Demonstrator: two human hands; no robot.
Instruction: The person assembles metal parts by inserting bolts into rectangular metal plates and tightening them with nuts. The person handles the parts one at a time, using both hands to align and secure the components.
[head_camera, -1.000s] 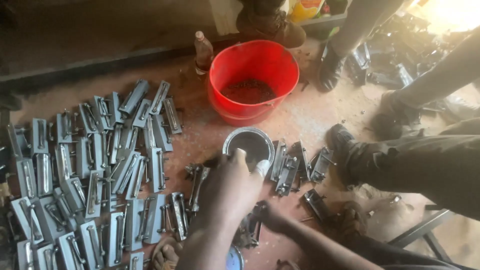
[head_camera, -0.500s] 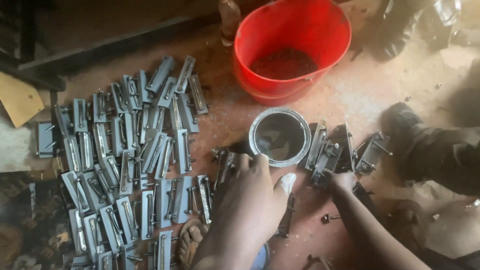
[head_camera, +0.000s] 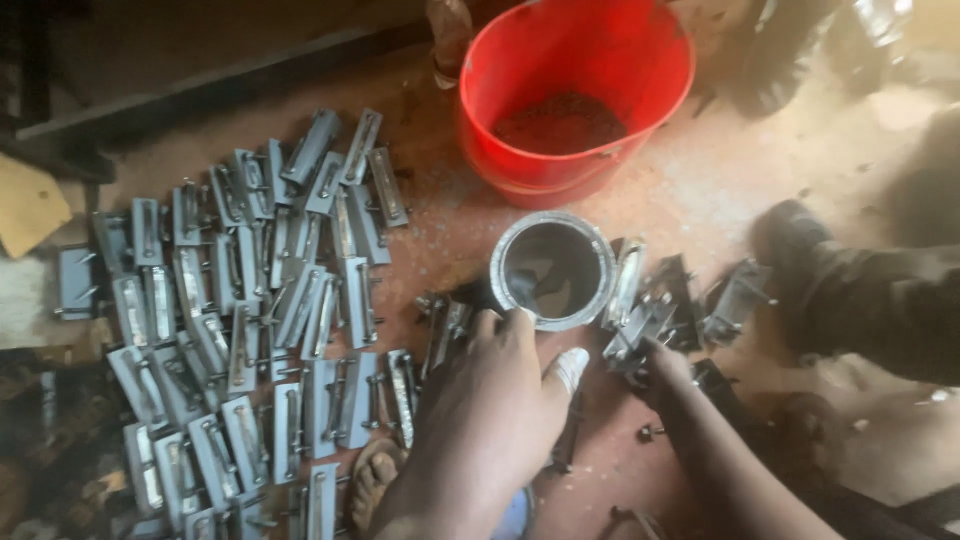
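Observation:
My left hand (head_camera: 485, 410) lies palm down on the reddish floor, its fingertips just short of the rim of an open round metal tin (head_camera: 552, 268). Its thumb tip is wrapped in white. A dark metal piece (head_camera: 563, 450) pokes out from under the palm; whether the hand grips it is hidden. My right hand (head_camera: 664, 362) reaches in from the lower right, and its fingers close on a grey metal latch piece (head_camera: 632, 335) in a small pile right of the tin.
Several grey metal latch pieces (head_camera: 250, 320) lie in rows across the left half of the floor. A red plastic bucket (head_camera: 640, 90) with dark material inside stands behind the tin. A person's dark shoe and trouser leg (head_camera: 860, 300) are at the right. A sandalled foot (head_camera: 375, 480) is at the bottom.
My left hand has drawn back from over the tin toward me. The view has dropped closer to the floor and shifted, so the bucket and tin sit higher and larger.

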